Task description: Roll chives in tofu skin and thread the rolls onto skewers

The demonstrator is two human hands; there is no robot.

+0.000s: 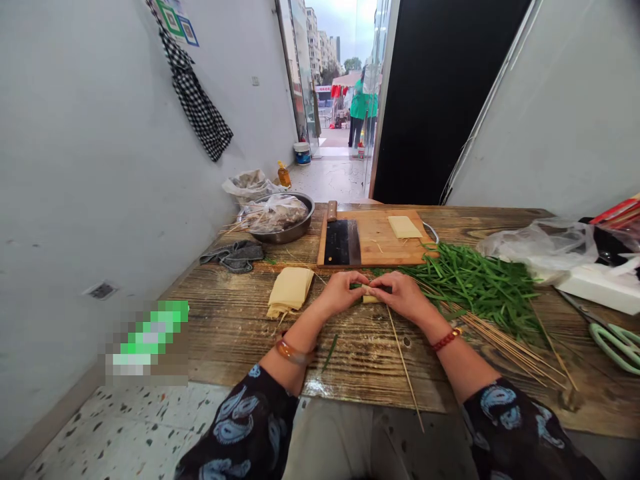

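Observation:
My left hand (342, 292) and my right hand (401, 297) meet over the table, fingertips pinched on a pale yellow tofu sheet (371, 299). Some green leaf shows at its edge, and the fingers partly cover it. A thin bamboo skewer (403, 369) slants from beside my right fingers past the table's front edge; I cannot tell whether the hand touches it. Left of my left hand lies a stack of tofu sheets (290, 291). Cut green stalks (480, 287) are heaped to the right of my right hand, with a bundle of skewers (505, 343) in front of them.
Behind my hands a cutting board (384, 250) carries a cleaver (343, 241) and more tofu sheets (404, 227). A metal basin (287, 233) with bagged skewered food stands back left, near a grey cloth (234, 256). Scissors (613, 340) and a plastic bag (543, 245) lie right.

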